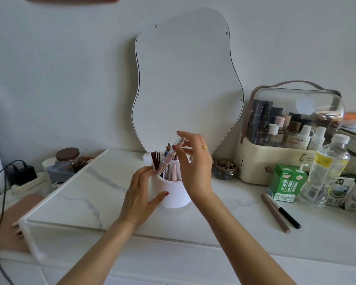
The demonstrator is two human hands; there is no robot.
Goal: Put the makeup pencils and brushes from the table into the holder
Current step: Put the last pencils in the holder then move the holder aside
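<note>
A white round holder (173,193) stands on the marble table in front of a wavy mirror, with several pencils and brushes upright inside. My left hand (139,195) wraps around the holder's left side, thumb across its front. My right hand (195,161) pinches the top of a pink and silver makeup pen (168,157), which tilts with its lower end over the holder's left rim. Two items lie on the table to the right: a brown pencil (275,213) and a black-tipped pen (284,211) beside it.
The wavy mirror (187,83) leans on the wall behind the holder. A clear-lidded cosmetics case (292,128), green drink carton (287,183), water bottle (327,169) and small brass jar (224,170) crowd the right. A white rack frame (56,192), jar and cables sit left.
</note>
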